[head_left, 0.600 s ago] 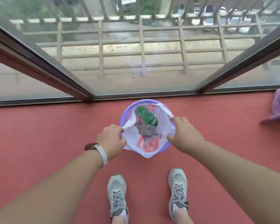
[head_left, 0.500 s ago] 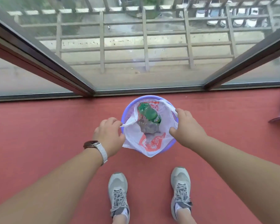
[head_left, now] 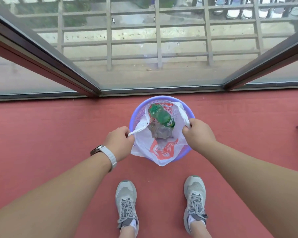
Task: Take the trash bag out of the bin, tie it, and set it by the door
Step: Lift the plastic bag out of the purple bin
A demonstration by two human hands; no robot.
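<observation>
Shoes (head_left: 126,203): grey pair, laced, planted on red floor (head_left: 50,134), toes toward bin.
Watch (head_left: 103,154): white strap, on left wrist.
Left hand (head_left: 120,143): fingers curled tight around left handle of bag, handle pulled taut toward hand.
Right hand (head_left: 197,134): fingers closed on right handle of bag, at right rim of bin.
Bag (head_left: 162,152): white plastic with red print, mouth held open between both hands, near edge draped over front rim of bin, body seated inside bin.
Bottle (head_left: 162,116): green plastic, lying tilted inside bag, above crumpled grey wrapper (head_left: 159,132).
Bin (head_left: 137,114): round, lilac, mesh wall, standing on floor just short of window sill.
Window (head_left: 144,74): dark metal frame, glass to floor level, directly behind bin.
Grille (head_left: 159,40): pale bars outside glass.
Cars (head_left: 248,11): parked far below, top right.
</observation>
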